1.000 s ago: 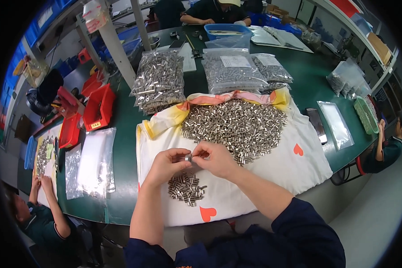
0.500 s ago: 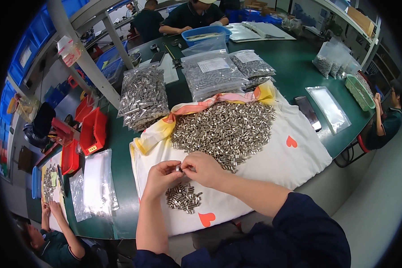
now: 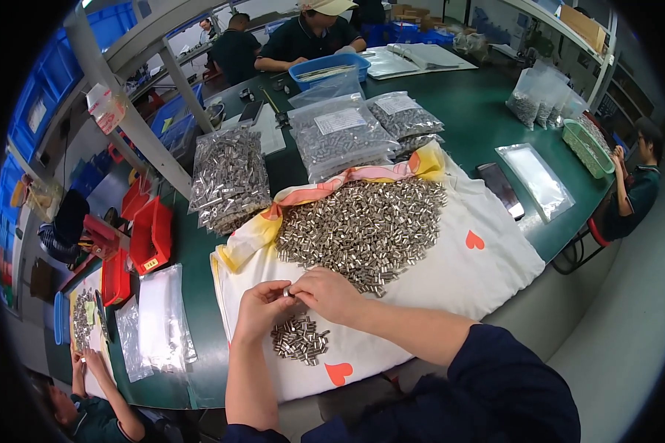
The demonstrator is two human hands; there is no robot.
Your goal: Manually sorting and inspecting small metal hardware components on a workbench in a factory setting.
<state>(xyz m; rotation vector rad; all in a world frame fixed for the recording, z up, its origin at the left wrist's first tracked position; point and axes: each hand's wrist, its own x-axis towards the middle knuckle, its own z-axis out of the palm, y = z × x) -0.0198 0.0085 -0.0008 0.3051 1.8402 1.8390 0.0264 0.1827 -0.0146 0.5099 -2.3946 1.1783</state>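
Observation:
My left hand (image 3: 257, 311) pinches a small shiny metal piece (image 3: 287, 292) that looks like a short tube. The fingers of my right hand (image 3: 331, 297) are closed at the same piece, so the two hands meet there. Just below them, a small heap of short metal pieces (image 3: 300, 340) lies on a white cloth (image 3: 465, 277) printed with red hearts. Beyond my hands spreads a much larger pile of similar silvery pieces (image 3: 366, 229), bordered at the back by a rolled yellow and pink edge of the cloth (image 3: 340, 181).
Clear bags of metal parts (image 3: 230, 173) and grey parts (image 3: 341, 133) stand behind the cloth. A phone (image 3: 501, 190) and a flat plastic packet (image 3: 537, 182) lie right. Plastic bags (image 3: 162, 314) and red bins (image 3: 151, 235) are left. Co-workers sit around the green table (image 3: 480, 96).
The view has shifted a little, so the table's things sit slightly lower and further left. My hands stay together at the small metal piece.

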